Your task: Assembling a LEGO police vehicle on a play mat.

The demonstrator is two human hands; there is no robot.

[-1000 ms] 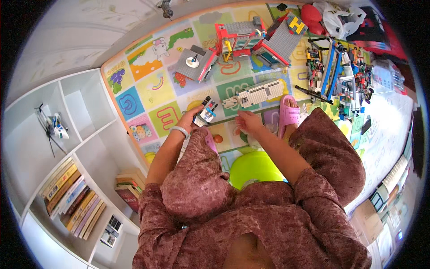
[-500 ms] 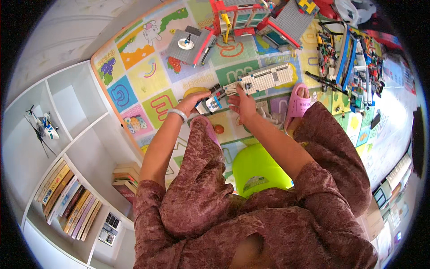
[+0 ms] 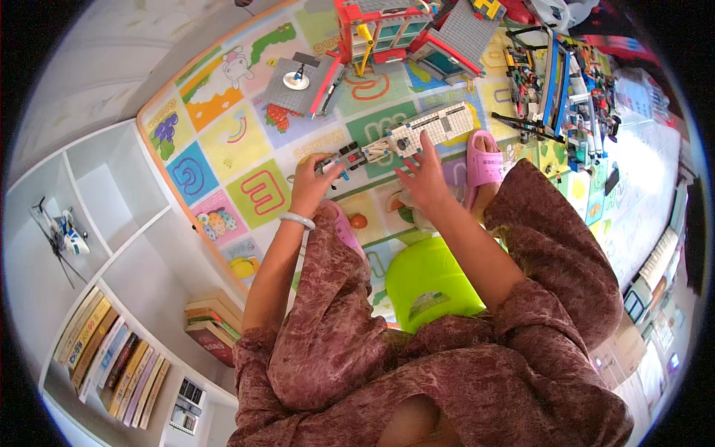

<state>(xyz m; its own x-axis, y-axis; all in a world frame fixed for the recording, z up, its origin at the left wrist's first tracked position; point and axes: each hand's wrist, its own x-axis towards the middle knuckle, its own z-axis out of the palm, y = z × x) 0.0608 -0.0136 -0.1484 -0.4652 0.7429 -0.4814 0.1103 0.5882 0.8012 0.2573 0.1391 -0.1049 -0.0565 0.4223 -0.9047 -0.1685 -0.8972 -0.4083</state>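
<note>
**Both hands on the brick model, down on the play mat**

Colourful play mat (image 3: pixel 246 141) on the floor, white shelf (image 3: pixel 112 223) alongside. Left hand (image 3: pixel 311 185) clamped round the dark end of one long brick model (image 3: pixel 402 138); right hand (image 3: pixel 423 173) fingers spread, resting against it. Two pink slippers, one half hidden. One green stool (image 3: pixel 428 279). Brick pile (image 3: pixel 566 82) too jumbled to count.

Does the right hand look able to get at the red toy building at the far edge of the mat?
Probably yes, with a forward lean. The right hand rests by the white brick model, and the red building lies straight beyond, with only open mat between.
</note>
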